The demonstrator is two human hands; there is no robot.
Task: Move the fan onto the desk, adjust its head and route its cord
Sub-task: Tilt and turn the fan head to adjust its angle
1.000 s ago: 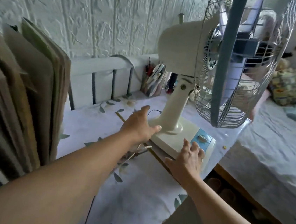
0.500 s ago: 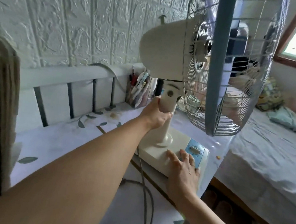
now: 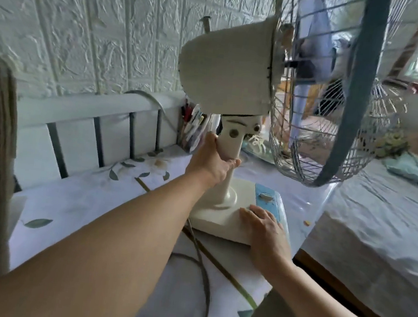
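Head cam: the fan point(image 3: 233, 135) is already standing on the desk point(image 3: 82, 196), base near the right edge, so the move looks done. Left hand point(image 3: 211, 163) is wrapped tight round the fan's neck just under the tilt joint; right hand point(image 3: 263, 228) lies flat and open on the base, pinning it. Head adjustment seems underway. The cord point(image 3: 201, 268) trails loose toward me, unrouted.
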